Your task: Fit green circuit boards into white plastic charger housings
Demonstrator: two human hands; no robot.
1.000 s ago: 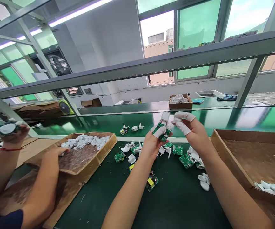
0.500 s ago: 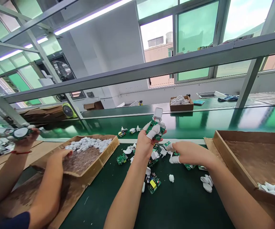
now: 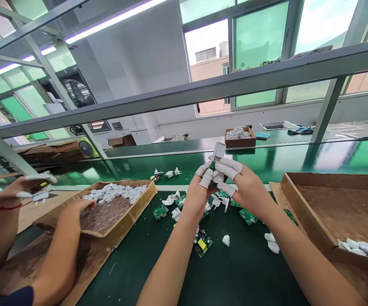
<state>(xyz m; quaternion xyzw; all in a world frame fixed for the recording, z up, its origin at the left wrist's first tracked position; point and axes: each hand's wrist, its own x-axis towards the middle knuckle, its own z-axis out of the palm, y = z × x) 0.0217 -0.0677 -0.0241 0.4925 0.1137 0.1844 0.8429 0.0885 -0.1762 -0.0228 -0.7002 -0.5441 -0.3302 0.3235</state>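
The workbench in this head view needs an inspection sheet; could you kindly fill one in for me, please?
Surface: green workbench, strewn with loose boards and white parts.
Job's things: held circuit board, pale casing at its upper end; partly hidden.
Clutter: board with yellow component; small white piece nearby.
Grips: left grip closed on the held circuit board; right grip right up against it, its pinch hidden.
Cables: nothing seen clearly.
Surroundings: left tray and right tray, both containing white pieces; co-worker's hand at the left tray.
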